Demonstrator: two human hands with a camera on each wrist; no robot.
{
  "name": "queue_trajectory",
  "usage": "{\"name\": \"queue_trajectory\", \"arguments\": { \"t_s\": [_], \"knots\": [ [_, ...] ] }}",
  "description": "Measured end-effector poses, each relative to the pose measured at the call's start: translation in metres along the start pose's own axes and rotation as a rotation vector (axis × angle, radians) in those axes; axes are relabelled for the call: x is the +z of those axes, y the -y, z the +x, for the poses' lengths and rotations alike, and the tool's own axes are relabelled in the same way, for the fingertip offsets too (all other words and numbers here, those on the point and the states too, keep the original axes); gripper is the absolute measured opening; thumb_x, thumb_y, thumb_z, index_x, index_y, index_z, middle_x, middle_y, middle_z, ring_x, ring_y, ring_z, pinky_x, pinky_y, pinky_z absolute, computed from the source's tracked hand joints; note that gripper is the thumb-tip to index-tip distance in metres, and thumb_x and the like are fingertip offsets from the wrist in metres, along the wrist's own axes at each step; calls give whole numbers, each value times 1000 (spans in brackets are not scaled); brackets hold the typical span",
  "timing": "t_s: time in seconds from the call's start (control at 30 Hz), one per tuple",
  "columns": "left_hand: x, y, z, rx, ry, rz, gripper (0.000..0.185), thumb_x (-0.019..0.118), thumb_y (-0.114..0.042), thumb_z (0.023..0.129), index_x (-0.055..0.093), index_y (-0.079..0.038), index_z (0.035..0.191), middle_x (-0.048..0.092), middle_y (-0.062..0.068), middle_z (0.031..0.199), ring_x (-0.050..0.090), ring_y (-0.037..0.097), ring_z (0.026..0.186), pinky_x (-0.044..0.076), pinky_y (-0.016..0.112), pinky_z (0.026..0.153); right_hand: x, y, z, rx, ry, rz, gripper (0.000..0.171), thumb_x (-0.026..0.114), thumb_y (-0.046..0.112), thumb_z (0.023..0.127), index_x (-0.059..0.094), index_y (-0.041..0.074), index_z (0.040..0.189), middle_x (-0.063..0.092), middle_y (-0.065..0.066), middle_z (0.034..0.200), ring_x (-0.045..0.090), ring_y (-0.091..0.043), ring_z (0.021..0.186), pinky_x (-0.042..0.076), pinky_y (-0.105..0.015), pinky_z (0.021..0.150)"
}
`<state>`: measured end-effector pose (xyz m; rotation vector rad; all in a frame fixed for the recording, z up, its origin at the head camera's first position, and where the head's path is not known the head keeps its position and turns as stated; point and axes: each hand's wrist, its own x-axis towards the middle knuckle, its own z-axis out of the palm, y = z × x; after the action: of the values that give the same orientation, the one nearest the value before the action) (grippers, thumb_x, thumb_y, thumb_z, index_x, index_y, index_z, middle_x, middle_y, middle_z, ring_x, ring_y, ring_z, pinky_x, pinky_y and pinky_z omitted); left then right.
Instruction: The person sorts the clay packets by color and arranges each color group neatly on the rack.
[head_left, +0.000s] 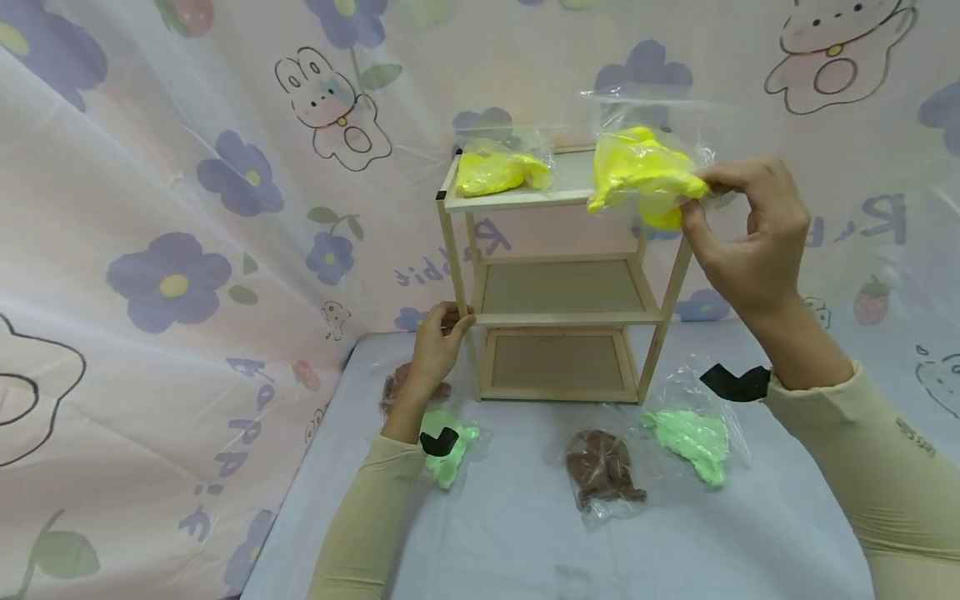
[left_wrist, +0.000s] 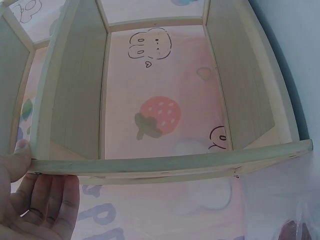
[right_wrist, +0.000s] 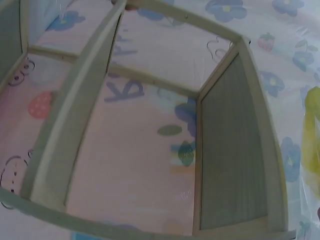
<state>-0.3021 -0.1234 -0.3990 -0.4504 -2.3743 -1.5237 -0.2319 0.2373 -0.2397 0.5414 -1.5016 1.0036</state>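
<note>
Bag, clear, yellow contents point(head_left: 641, 167): pinched in right hand point(head_left: 757, 229), at right front of top shelf point(head_left: 573, 177), contact unclear. Second yellow bag point(head_left: 498, 171): shelf's left end. Left hand point(head_left: 437, 346): clamped on rack point(head_left: 567, 319), left front post point(head_left: 452, 250).

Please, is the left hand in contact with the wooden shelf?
Touching. The left wrist view shows the left hand gripping a post of the wooden shelf, thumb and fingers on opposite sides.
</note>
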Motion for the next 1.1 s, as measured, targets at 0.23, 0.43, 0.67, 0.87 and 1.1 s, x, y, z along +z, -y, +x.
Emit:
{"name": "queue_trajectory", "arguments": {
  "t_s": [0.23,0.43,0.67,0.87,1.1],
  "knots": [
    [0,2,0,6,0,-5,32,71,-25,105,69,-2,128,68,16,122,66,33,117,56,47,108,10,-15,19,12,-10,-86,28,75,14,91,75,-9,106,69,5,99,56,-1,100,50,-21,94],
    [1,2,0,7,8,-1,32,71,-25,106,69,-3,128,67,15,122,66,32,117,55,47,108,18,-25,29,42,7,-95,21,77,7,93,78,-7,108,57,30,101,56,1,101,51,-20,93],
    [1,4,0,4,6,2,31,71,-25,106,69,-3,128,68,14,122,66,31,115,55,47,107,23,-33,35,27,63,-109,18,80,6,95,78,-8,108,58,30,103,57,2,100,52,-19,92],
    [1,4,1,6,4,-8,32,71,-26,105,69,-3,128,68,15,121,66,32,115,55,47,108,29,-37,39,50,113,-133,15,81,0,94,79,-7,107,55,29,100,57,5,94,51,-14,89],
    [1,3,1,6,6,-5,33,70,-26,106,68,-3,128,67,14,122,65,31,116,55,46,108,30,-43,37,195,198,-128,19,82,3,93,80,-3,111,59,22,98,59,1,87,49,-14,80]
  ]
}}
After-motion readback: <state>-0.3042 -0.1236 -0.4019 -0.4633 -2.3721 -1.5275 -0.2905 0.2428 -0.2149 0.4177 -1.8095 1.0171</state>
